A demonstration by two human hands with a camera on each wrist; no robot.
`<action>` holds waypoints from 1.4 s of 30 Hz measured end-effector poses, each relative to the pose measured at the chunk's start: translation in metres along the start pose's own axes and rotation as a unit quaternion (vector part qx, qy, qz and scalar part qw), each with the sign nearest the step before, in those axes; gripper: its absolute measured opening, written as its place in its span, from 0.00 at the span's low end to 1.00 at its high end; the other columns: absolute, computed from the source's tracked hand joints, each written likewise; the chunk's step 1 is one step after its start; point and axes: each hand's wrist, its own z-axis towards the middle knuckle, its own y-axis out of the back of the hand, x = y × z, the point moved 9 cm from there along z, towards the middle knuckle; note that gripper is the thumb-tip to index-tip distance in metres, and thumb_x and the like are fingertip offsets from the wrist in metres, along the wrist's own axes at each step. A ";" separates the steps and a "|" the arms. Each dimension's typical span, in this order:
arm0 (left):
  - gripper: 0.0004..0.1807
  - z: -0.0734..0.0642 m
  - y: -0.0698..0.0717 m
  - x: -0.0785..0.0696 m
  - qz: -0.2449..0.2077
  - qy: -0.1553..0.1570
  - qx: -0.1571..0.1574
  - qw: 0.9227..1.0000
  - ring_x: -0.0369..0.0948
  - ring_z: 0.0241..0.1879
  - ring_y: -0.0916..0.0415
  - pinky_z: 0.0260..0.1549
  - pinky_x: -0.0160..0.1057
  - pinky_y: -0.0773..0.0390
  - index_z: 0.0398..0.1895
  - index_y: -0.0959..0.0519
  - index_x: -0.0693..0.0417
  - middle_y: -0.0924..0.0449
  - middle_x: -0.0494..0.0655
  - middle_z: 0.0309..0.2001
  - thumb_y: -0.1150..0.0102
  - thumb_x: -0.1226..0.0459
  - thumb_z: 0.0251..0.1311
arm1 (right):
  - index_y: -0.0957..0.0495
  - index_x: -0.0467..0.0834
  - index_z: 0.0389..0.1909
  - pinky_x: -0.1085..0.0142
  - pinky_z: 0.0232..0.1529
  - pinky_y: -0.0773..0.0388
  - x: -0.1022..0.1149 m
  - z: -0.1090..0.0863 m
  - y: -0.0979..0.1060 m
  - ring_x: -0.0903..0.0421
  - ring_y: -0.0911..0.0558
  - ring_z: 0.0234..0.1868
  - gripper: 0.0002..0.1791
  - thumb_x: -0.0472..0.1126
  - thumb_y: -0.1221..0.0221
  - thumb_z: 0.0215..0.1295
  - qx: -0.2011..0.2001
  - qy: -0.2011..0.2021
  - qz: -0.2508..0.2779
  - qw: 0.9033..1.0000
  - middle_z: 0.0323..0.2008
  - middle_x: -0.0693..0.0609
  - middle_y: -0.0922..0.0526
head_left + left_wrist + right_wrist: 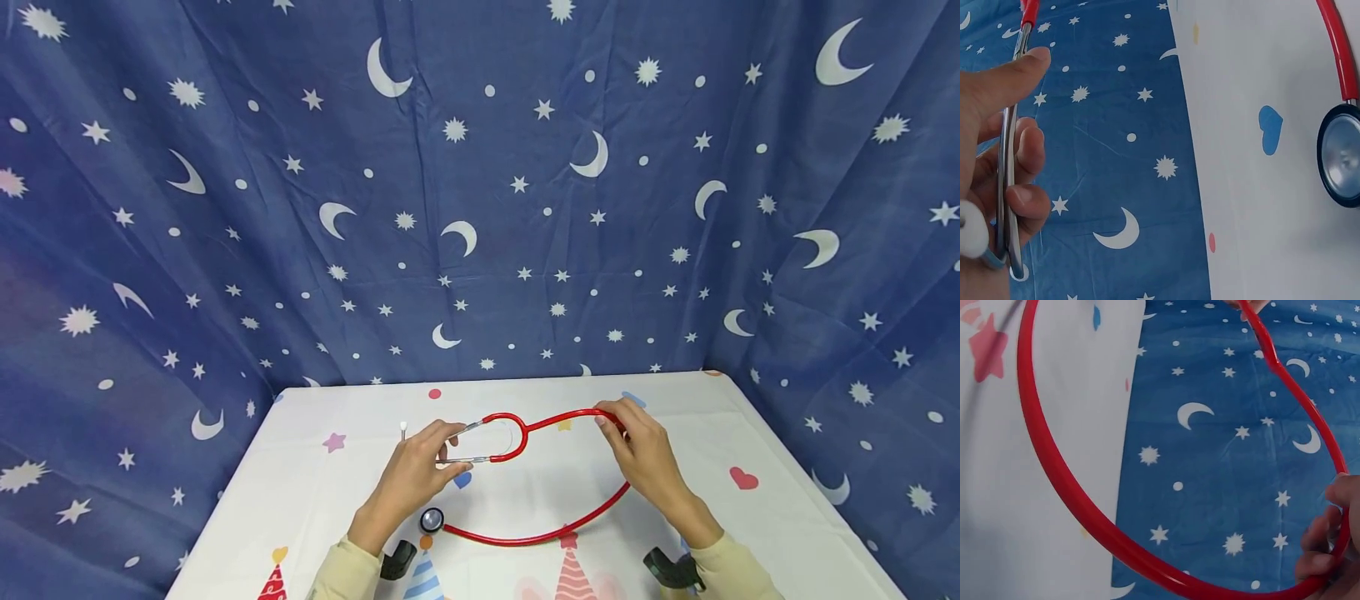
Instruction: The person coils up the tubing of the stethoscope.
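Stethoscope: it is held by both hands above the white tablecloth, and its length makes a wide loop with the bend at the right hand.
Tubing: bright red, smooth and a little glossy; it is single for most of its way, then divides into a rounded fork.
Ear tubes: two thin rods of silvery metal, coming out of the fork; one white ear tip shows beside the left hand.
Chest piece: round, with silvery face and dark rim; whether it touches the cloth cannot be told.
Left fingers: curled around the ear tubes, the thumb against the metal.
Right fingers: bent and closed on the tubing.
Curtain: blue, with white moons and stars.
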 end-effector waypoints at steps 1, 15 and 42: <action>0.29 0.000 0.000 -0.001 0.000 -0.002 0.000 1.000 0.26 0.25 0.32 0.23 0.25 0.33 0.54 0.21 0.45 0.21 0.31 0.36 0.23 0.56 0.46 | 0.19 0.43 0.44 0.77 0.24 0.31 0.002 0.001 0.002 0.68 0.32 0.26 0.12 0.31 0.34 0.59 -0.006 0.005 0.003 1.000 0.30 0.58 0.23; 0.30 -0.004 -0.003 -0.003 -0.046 0.004 0.005 0.999 0.26 0.26 0.32 0.23 0.26 0.32 0.56 0.21 0.46 0.24 0.29 0.35 0.25 0.54 0.47 | 0.19 0.43 0.43 0.81 0.24 0.38 0.022 0.020 0.016 0.69 0.36 0.24 0.12 0.29 0.35 0.59 -0.022 0.046 0.049 0.997 0.27 0.58 0.28; 0.26 0.004 -0.008 -0.034 -0.084 -0.077 0.019 0.993 0.26 0.25 0.33 0.25 0.24 0.32 0.52 0.19 0.50 0.20 0.39 0.33 0.25 0.53 0.49 | 0.18 0.42 0.44 0.81 0.23 0.39 0.058 0.046 0.016 0.69 0.37 0.24 0.11 0.30 0.36 0.60 -0.040 0.139 0.116 0.983 0.27 0.58 0.30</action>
